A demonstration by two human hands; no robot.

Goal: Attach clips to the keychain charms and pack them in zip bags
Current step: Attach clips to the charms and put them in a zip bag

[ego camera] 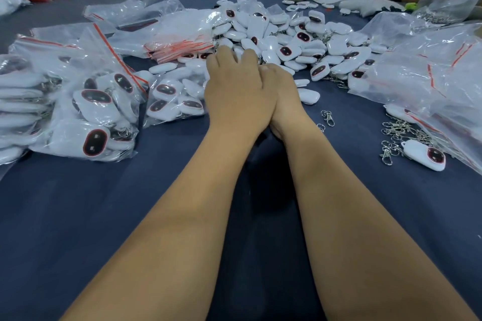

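loose white keychain charms [294, 41] heaped at upper centre of frame, many unclipped. left hand [236, 91] and right hand [281, 96] pressed side by side at heap's near edge; fingers hidden, grip cannot be told. filled zip bags [86, 112] at left. spare clips [396, 133] at right. roughly midway by judgement.

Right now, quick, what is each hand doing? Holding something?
Left hand: reaching into the pile of white plastic keychain charms, fingers curled; a grip cannot be told.
Right hand: pressed against the left, fingers hidden; cannot be told.
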